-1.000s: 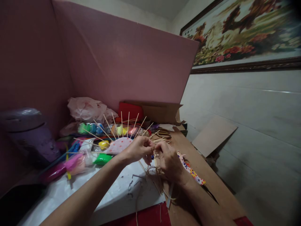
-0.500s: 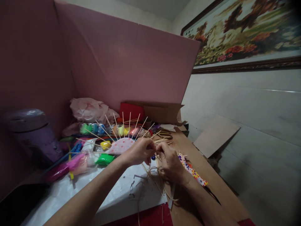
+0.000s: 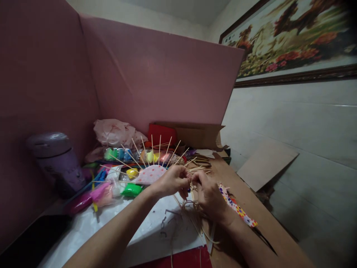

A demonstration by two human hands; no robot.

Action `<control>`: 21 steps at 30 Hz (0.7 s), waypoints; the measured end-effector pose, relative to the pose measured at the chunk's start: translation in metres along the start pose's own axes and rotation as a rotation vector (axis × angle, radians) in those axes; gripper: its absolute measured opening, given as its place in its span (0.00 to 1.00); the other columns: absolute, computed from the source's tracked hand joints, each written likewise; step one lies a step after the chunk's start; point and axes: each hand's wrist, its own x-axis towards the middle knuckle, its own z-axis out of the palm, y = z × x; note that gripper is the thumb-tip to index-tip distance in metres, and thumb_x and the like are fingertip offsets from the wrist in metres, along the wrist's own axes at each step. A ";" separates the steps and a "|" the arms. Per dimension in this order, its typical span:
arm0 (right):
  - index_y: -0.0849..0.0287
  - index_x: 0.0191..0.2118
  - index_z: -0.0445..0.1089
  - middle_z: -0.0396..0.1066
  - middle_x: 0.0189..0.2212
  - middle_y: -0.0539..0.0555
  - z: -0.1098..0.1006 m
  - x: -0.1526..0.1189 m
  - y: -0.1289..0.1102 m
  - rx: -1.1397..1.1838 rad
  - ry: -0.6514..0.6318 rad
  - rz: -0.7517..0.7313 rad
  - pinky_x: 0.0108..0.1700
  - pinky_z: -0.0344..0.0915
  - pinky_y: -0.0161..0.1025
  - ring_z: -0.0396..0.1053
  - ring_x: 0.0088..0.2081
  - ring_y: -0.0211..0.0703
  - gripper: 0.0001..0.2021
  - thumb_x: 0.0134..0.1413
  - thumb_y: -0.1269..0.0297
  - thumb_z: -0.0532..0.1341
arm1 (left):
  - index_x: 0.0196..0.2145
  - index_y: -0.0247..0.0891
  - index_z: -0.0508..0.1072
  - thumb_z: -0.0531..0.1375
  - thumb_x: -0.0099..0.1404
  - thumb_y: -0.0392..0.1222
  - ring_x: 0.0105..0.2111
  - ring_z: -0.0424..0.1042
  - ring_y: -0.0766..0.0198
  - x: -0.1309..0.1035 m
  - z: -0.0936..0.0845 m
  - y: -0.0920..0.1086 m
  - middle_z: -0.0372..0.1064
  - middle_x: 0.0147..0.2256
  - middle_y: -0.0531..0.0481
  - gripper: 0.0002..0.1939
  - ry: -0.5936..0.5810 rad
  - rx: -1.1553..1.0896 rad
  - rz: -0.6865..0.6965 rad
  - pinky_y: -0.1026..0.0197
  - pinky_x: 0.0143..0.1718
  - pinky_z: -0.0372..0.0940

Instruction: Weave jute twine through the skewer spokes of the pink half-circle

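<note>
My left hand point(image 3: 177, 180) is closed in a pinch just right of a pink half-round piece with red dots point(image 3: 152, 174), from which several thin sticks fan outward. Close beside it, my right hand point(image 3: 208, 191) has thumb and forefinger pressed together. The fingertips of both hands nearly meet, and what they grip is too small to make out. Loose strands of tan cord point(image 3: 206, 234) hang and curl below the hands, over a white sheet point(image 3: 150, 232). More thin sticks point(image 3: 200, 169) lie behind the right hand.
Packets of coloured clay point(image 3: 132, 190) lie at the left, near a purple flask point(image 3: 58, 163). A pink plastic bag point(image 3: 115, 133) and a brown cardboard piece point(image 3: 198, 136) stand at the back. A flowered strip point(image 3: 238, 208) rests right of my right hand.
The whole view has shifted, so the scene appears further right. Both hands stay close together in a pinch; the gap between their fingertips looks slightly wider.
</note>
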 end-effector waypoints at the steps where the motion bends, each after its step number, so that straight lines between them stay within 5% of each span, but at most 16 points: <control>1: 0.58 0.32 0.57 0.62 0.28 0.53 0.000 0.000 0.001 -0.041 0.009 -0.030 0.33 0.56 0.38 0.60 0.31 0.43 0.06 0.53 0.76 0.48 | 0.25 0.33 0.63 0.62 0.50 0.43 0.14 0.67 0.67 0.000 0.001 0.000 0.64 0.16 0.54 0.12 0.005 -0.024 -0.008 0.65 0.15 0.65; 8: 0.58 0.33 0.56 0.61 0.28 0.54 0.002 -0.003 0.000 -0.047 0.057 -0.027 0.33 0.57 0.39 0.60 0.30 0.43 0.07 0.48 0.77 0.51 | 0.23 0.31 0.66 0.64 0.49 0.40 0.14 0.67 0.67 0.000 0.001 0.001 0.66 0.16 0.51 0.11 -0.052 -0.211 -0.042 0.64 0.17 0.65; 16: 0.57 0.31 0.57 0.58 0.23 0.47 0.007 0.001 -0.011 0.684 0.090 0.314 0.25 0.55 0.33 0.57 0.24 0.36 0.05 0.58 0.64 0.52 | 0.24 0.31 0.67 0.62 0.49 0.37 0.10 0.61 0.73 -0.002 0.002 0.006 0.62 0.14 0.56 0.07 -0.080 -0.345 -0.042 0.71 0.10 0.57; 21: 0.58 0.33 0.61 0.62 0.25 0.49 0.002 0.002 -0.011 0.383 0.111 0.242 0.28 0.56 0.35 0.59 0.26 0.37 0.05 0.58 0.65 0.52 | 0.23 0.32 0.67 0.63 0.48 0.39 0.11 0.61 0.72 -0.001 -0.001 0.007 0.61 0.13 0.57 0.09 -0.009 -0.277 -0.055 0.70 0.10 0.58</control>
